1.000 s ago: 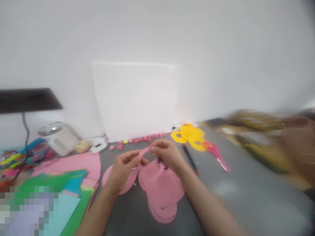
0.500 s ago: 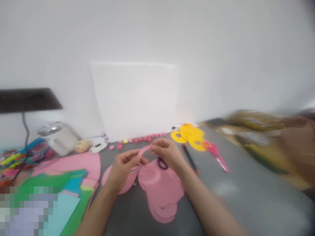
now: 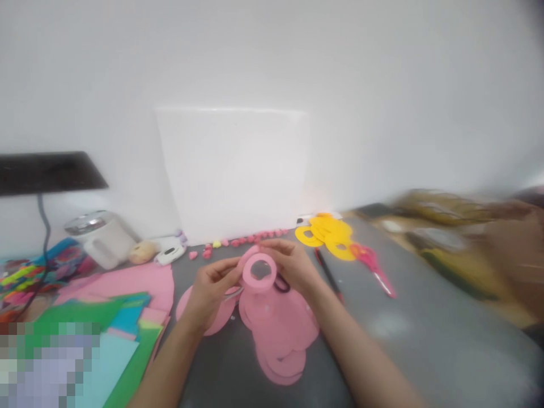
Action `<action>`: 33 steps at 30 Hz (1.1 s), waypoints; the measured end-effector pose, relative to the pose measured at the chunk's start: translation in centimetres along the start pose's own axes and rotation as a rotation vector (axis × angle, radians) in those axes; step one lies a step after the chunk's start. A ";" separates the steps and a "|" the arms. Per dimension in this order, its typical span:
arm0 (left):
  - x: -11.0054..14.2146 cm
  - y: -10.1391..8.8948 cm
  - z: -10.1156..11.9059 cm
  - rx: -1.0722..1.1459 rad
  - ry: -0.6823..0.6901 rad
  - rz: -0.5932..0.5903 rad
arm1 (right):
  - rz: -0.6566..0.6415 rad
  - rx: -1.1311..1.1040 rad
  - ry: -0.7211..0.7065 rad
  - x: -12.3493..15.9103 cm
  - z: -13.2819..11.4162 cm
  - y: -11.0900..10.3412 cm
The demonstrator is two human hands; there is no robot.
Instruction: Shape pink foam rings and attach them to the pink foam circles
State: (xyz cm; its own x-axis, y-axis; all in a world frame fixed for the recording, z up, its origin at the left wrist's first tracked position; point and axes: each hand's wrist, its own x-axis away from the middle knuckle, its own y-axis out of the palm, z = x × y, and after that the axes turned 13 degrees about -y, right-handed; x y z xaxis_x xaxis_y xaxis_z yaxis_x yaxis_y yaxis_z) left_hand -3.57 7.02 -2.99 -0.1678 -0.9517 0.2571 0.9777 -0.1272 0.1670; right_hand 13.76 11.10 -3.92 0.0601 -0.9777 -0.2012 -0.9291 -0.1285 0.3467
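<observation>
Between my two hands is a pink paper ring [image 3: 247, 276] with a round hole in its middle. My left hand [image 3: 217, 283] pinches its left edge, and my right hand [image 3: 285, 262] grips its upper right edge with the fingers closed. Under the ring lies a heap of pink paper circles [image 3: 284, 328] on the grey table. Another pink circle [image 3: 219, 317] rests beneath my left hand. A dark scissor handle [image 3: 282, 283] shows beside my right hand, and part of the scissors is hidden by the paper.
Yellow paper rings [image 3: 329, 232], pink scissors [image 3: 374, 269] and a dark pen [image 3: 328, 273] lie to the right. Coloured sheets [image 3: 114, 345] cover the left side. A white board [image 3: 238, 175] leans on the wall behind small pink pieces [image 3: 259, 237].
The pink ring has turned so its round hole now faces me; before, only a curved strip of it showed between my fingers. My hands have hardly moved.
</observation>
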 end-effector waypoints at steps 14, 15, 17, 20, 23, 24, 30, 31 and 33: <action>0.2 0.0 0.1 -0.022 0.004 -0.012 | -0.012 0.000 -0.022 0.3 -0.4 0.2; 0.1 0.0 0.1 -0.016 -0.001 -0.009 | -0.010 0.002 -0.024 0.3 -0.5 0.2; 0.0 0.0 0.0 -0.001 -0.005 -0.002 | -0.011 0.002 -0.033 0.2 -0.4 0.2; -0.1 0.0 0.0 0.007 0.009 -0.006 | -0.034 -0.008 -0.044 0.1 -0.1 0.0; -0.1 0.1 0.1 0.000 0.026 -0.010 | -0.041 -0.031 -0.044 0.0 0.2 -0.2; -0.1 0.1 0.1 -0.003 0.030 -0.010 | -0.038 -0.035 -0.043 0.0 0.3 -0.2; 0.1 0.2 0.1 -0.017 0.001 0.012 | -0.042 0.011 -0.062 0.2 -0.2 0.1; 0.1 0.2 0.1 -0.023 -0.006 0.015 | -0.042 0.021 -0.063 0.2 -0.2 0.1; 0.1 0.2 0.1 -0.031 -0.014 0.019 | -0.042 0.029 -0.059 0.3 -0.3 0.1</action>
State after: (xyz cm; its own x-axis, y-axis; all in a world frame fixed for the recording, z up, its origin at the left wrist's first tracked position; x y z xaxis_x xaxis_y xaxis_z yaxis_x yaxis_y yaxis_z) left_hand -3.38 6.93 -2.82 -0.1511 -0.9499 0.2735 0.9841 -0.1185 0.1321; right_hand 13.78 10.76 -3.62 0.0788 -0.9598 -0.2694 -0.9364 -0.1640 0.3103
